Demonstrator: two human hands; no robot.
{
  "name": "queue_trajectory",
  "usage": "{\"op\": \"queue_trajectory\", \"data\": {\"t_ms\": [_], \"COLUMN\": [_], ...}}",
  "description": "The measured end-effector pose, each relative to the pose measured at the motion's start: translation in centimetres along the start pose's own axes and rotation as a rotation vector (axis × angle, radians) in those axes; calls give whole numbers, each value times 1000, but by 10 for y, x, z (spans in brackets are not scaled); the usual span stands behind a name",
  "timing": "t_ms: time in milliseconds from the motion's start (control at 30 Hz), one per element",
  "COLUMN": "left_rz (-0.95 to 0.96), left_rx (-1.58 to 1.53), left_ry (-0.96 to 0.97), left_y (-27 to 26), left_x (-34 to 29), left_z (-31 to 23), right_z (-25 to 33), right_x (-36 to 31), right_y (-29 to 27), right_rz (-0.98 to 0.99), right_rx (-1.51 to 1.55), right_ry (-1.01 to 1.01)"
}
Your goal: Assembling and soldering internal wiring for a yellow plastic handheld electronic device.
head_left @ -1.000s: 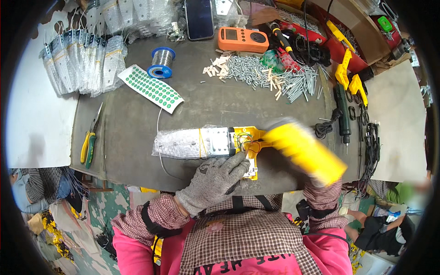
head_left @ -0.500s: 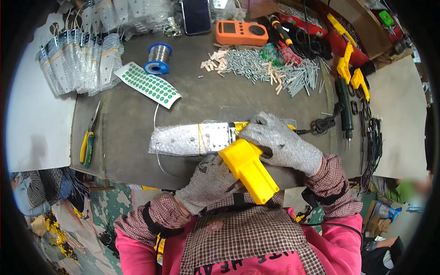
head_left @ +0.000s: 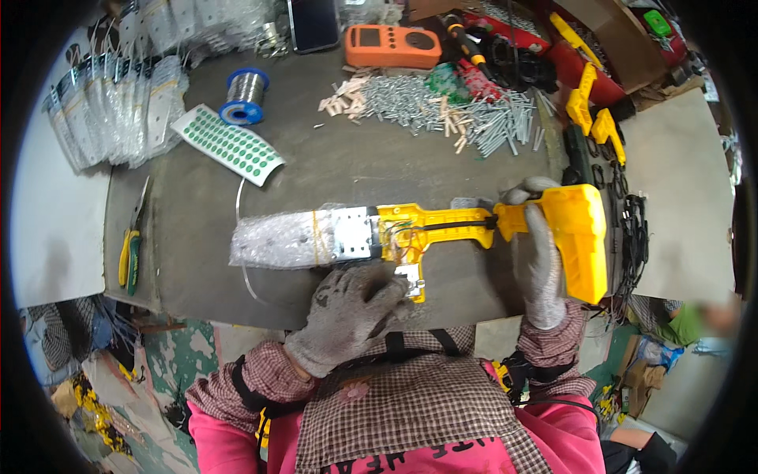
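On the bench lies an opened yellow tool housing [head_left: 442, 223], with a black cable and thin coloured wires inside. Its left end joins a metal plate [head_left: 352, 235] and a bubble-wrapped blade-like part [head_left: 276, 239] with a rubber band round it. My left hand [head_left: 343, 316], in a grey glove, has its fingers curled at the housing's lower branch, beside a small silvery white block [head_left: 409, 278]. My right hand [head_left: 543, 272] grips a separate yellow housing cover [head_left: 580, 237], raised over the housing's right end. Some of its fingers are hidden behind the cover.
Pliers [head_left: 131, 253] lie at left, near a sticker sheet [head_left: 229, 144] and a solder spool [head_left: 245, 96]. Screws [head_left: 403, 101] are heaped beyond, with an orange meter [head_left: 392, 46] behind. An electric screwdriver [head_left: 579, 158], yellow parts [head_left: 582, 99] and black cables [head_left: 634, 245] lie right.
My right hand has carried the yellow cover rightward from in front of the housing, uncovering the wires and the block. My left hand has stayed close to the housing's lower branch. The view has shifted slightly.
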State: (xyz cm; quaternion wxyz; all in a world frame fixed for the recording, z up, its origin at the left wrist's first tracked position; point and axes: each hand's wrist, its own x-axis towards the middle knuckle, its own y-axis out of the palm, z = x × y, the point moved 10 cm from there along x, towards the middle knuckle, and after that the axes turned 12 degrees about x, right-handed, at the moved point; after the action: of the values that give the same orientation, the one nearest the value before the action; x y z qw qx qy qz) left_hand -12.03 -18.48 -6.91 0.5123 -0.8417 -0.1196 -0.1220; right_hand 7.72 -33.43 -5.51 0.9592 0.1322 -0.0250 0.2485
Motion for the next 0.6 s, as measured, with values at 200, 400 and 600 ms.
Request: {"op": "queue_trajectory", "data": {"t_ms": [200, 400, 600], "left_rz": [-23, -31, -59], "left_rx": [35, 87, 88], "left_ry": [-6, 6, 5], "left_y": [-1, 0, 0], "left_x": [-1, -2, -2], "left_z": [-1, -4, -4], "right_z": [3, 13, 7], "right_x": [2, 3, 3], "right_y": [2, 13, 13], "right_rz": [-41, -18, -4], "right_rx": [-289, -535, -547], "right_ry": [-52, -130, -117]}}
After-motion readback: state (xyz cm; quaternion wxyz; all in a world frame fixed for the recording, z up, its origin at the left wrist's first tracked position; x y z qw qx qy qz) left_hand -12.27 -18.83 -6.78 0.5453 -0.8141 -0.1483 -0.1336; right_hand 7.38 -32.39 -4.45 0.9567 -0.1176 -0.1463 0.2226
